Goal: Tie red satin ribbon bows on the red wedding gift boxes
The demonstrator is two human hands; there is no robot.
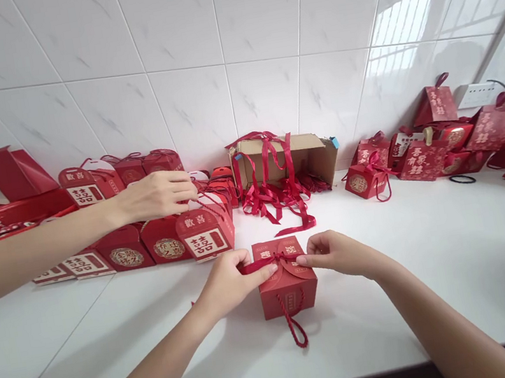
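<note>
A red gift box (278, 301) with flaps folded on top and a twisted cord handle (295, 330) hanging down its front stands before me. Across its top runs a dark red ribbon (260, 265), knotted at the middle. My left hand (231, 279) pinches the ribbon on the left side, thumb resting over the box top. On the right, my right hand (338, 255) has its thumb and finger closed on the other side of the ribbon. Both hands touch or nearly touch the box's upper edges.
Another person's hand (157, 195) reaches from the left over rows of red gift boxes (207, 238). Loose ribbons (277, 194) spill from an open cardboard box (315, 156) at the wall. More red boxes (365, 183) and bags (422, 160) stand at right. A red tray (37, 209) is far left.
</note>
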